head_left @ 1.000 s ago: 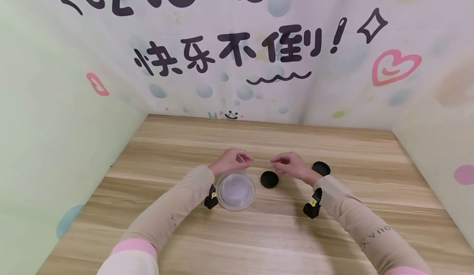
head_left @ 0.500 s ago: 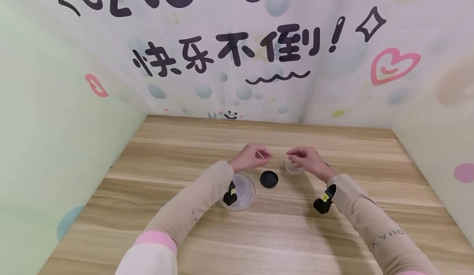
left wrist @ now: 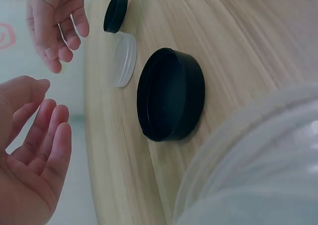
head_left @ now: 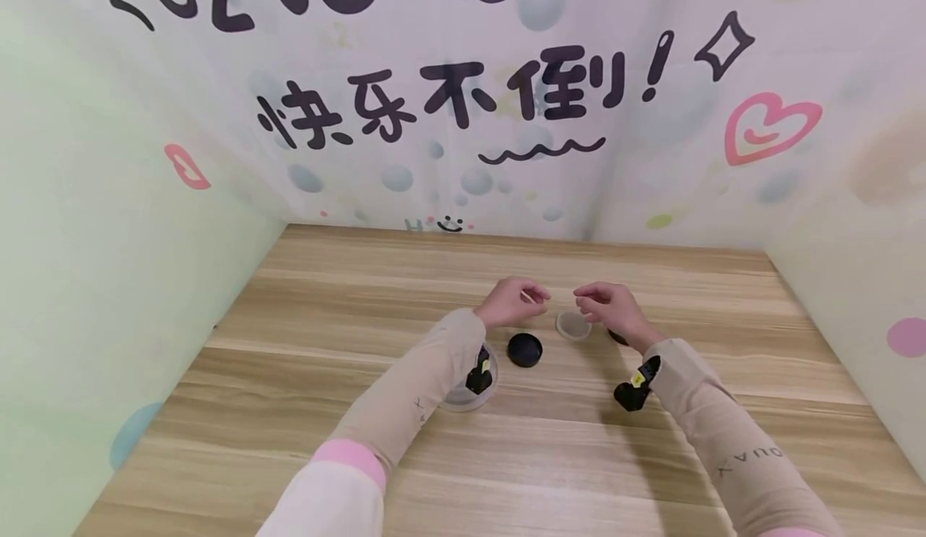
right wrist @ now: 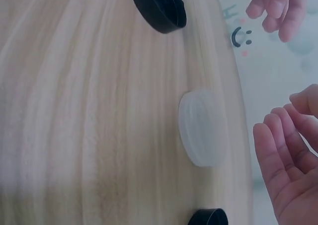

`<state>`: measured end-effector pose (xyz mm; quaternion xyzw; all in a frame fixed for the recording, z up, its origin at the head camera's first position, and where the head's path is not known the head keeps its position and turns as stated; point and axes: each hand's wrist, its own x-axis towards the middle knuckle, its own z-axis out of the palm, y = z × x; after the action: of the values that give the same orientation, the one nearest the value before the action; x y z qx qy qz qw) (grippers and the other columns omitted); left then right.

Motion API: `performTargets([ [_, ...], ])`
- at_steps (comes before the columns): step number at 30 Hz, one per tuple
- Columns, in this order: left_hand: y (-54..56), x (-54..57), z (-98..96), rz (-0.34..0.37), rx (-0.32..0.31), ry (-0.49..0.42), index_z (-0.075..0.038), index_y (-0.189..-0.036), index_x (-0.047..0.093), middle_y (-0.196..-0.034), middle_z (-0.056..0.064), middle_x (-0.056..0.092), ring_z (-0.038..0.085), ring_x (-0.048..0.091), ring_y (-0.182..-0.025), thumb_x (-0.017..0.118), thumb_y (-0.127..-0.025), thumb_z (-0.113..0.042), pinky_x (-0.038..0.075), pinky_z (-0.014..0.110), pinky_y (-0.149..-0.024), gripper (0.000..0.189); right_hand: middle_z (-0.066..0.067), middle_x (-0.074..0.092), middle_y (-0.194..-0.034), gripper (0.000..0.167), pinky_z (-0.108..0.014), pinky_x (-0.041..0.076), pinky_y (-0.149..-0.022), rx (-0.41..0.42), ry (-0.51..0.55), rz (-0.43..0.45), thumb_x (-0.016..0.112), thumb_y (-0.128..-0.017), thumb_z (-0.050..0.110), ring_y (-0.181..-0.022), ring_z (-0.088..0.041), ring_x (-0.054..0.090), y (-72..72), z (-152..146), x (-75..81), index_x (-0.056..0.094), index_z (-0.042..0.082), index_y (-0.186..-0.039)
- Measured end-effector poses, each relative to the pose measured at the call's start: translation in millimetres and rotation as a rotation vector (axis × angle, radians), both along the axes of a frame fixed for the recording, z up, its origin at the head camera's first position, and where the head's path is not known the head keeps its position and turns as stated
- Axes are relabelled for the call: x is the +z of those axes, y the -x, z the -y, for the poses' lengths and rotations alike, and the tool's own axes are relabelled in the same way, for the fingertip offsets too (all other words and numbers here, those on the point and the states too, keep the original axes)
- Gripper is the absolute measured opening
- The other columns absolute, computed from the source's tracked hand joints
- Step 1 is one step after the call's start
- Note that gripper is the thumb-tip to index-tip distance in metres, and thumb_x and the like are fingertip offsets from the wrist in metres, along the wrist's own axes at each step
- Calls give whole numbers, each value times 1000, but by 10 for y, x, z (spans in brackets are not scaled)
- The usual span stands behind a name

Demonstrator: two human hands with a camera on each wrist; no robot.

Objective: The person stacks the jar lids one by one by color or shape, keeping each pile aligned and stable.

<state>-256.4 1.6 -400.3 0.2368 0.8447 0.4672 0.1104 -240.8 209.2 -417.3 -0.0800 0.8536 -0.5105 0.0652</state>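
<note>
My left hand (head_left: pixel 514 301) hovers above the table behind a round black lid (head_left: pixel 525 350), its fingers loosely bent and holding nothing. To its right, my right hand (head_left: pixel 611 309) hangs over the table, likewise relaxed with nothing in it. A round translucent lid (head_left: pixel 574 325) lies on the wood between and below the two hands. Partly hidden by the right hand is a second black lid (head_left: pixel 618 337). Under the left wrist sits a clear round container (head_left: pixel 461 399), mostly covered by the sleeve in the head view; its curved rim (left wrist: pixel 198 170) fills the left wrist view's corner.
The wood-grain table (head_left: pixel 347 280) meets a printed cloth backdrop (head_left: pixel 405 199) at its far edge. Pale side panels (head_left: pixel 87 280) border it left and right. A small black camera is strapped to each wrist.
Both hands have moved right and slightly away from the body, the left one farther. The translucent lid has come into view on the table, and the left forearm now covers the clear container.
</note>
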Motion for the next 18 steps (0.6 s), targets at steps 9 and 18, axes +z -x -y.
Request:
performTargets([
  [9,279,-429,-173,20,23,-18,-9,-96,65,-82,1,62,10,58,-76,69,-75,-16,47,19,-67,23,-29,54,-108,36,-38,50,-75,-55,6,39,51,-90,17,-92,-37,54,109,-58,-106,52,-10,-114],
  [18,763,-1309,-448,-95,83,29,-15,-94,65,-82,-4,62,8,58,-72,66,-71,-22,46,18,-62,24,-25,58,-103,33,-30,50,-69,-76,-79,15,54,-88,16,-84,-31,59,176,-71,-191,54,-8,-111],
])
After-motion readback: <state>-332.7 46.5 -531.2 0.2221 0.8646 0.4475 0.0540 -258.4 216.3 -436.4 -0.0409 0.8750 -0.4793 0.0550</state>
